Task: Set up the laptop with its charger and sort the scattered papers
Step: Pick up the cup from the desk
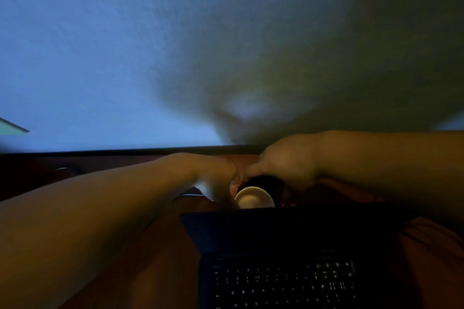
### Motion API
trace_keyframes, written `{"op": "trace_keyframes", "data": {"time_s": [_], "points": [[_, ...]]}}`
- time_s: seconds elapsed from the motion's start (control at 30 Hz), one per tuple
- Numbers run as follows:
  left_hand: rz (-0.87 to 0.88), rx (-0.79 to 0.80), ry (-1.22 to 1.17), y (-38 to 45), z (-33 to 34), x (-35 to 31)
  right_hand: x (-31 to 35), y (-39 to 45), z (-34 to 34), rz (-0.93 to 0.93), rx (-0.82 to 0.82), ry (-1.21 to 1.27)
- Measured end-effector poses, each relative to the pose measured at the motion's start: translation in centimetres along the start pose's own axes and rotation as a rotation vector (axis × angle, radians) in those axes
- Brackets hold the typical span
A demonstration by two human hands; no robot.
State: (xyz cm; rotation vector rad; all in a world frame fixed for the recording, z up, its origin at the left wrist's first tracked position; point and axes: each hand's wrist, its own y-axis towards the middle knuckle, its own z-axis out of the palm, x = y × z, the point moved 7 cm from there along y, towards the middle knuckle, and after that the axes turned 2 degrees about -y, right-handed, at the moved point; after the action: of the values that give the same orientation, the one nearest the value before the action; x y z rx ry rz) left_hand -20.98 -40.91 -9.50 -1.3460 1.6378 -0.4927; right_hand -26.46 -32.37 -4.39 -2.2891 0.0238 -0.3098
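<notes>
Nearest the camera, low and right of centre, an open laptop (283, 258) sits on the reddish desk (163, 258), its keys faintly lit. Beyond its screen edge, the left hand (216, 178) and right hand (283, 165) meet, fingers curled around a small dark object (266, 183) beside a pale round dish (254, 197); dimness hides how firmly either grips. Farthest back rises the wall (125, 45).

left hand (221, 178): bare | right hand (283, 165): bare | forearms: bare, no sleeves visible
</notes>
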Motion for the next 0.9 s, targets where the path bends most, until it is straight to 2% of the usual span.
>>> {"op": "trace_keyframes", "data": {"time_s": [0.1,0.13,0.2,0.27,0.3,0.4,0.47,0.6,0.73,0.9], "points": [[-0.058,0.083,0.046,1.4,2.3,1.6,-0.3,1.7,1.1,0.018,0.006,0.102],[-0.058,0.093,0.053,1.8,3.1,2.0,0.1,2.5,1.5,-0.006,-0.041,0.075],[-0.03,0.024,0.024,1.7,3.6,2.2,1.3,3.3,2.2,-0.057,-0.184,0.033],[-0.004,-0.081,-0.091,1.5,3.7,2.2,1.9,4.1,2.7,-0.088,-0.228,0.02],[-0.003,-0.101,-0.153,1.4,4.0,2.3,2.0,4.5,3.0,-0.089,-0.184,0.029],[-0.012,-0.117,-0.334,1.3,4.8,2.6,2.2,4.4,3.4,-0.106,0.08,0.019],[-0.001,-0.133,-0.413,1.4,5.2,2.7,1.9,4.2,3.6,-0.098,0.121,0.011],[-0.022,-0.194,-0.565,1.2,6.0,3.4,1.7,4.4,4.3,-0.143,0.071,-0.066],[-0.052,-0.228,-0.669,0.2,5.7,3.4,1.3,3.4,2.7,-0.139,-0.065,0.116],[-0.066,-0.389,-1.058,-2.3,4.8,4.3,-0.4,0.8,-0.1,0.023,-0.253,0.383]]}}
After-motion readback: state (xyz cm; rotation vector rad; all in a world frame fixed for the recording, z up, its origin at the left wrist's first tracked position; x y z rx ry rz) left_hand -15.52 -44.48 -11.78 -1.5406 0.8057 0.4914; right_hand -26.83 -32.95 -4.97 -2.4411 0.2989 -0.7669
